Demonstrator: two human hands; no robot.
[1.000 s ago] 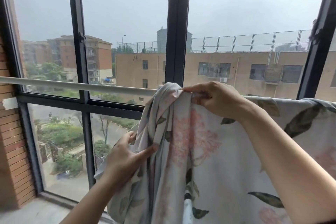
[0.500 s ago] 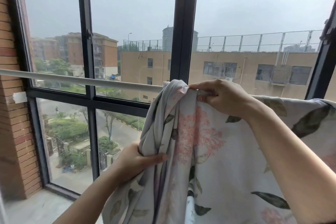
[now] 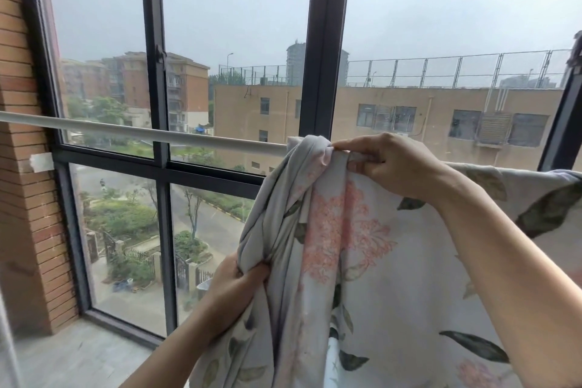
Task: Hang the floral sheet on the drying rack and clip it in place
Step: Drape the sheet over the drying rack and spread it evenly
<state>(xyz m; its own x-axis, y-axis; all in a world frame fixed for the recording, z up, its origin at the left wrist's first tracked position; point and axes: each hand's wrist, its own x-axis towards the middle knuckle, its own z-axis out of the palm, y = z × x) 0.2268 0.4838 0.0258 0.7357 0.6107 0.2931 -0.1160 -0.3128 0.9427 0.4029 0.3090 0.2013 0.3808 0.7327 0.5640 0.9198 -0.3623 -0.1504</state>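
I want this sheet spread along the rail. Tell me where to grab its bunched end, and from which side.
I'd take the floral sheet by its top edge, at the gathered folds left of the right hand, coming from the left above the rail. The folds hang roped, the left hand grips them lower, and bare rail runs leftward.

Gripping cloth with both hands, right high, left low.
Pinches the top fold of the floral sheet (image 3: 378, 261) with the right hand (image 3: 389, 164), knuckles up, fingers curled, bare forearm slanting down to the right. Clutches a gathered bunch of it with the left hand (image 3: 239, 280), forearm reaching up from below.
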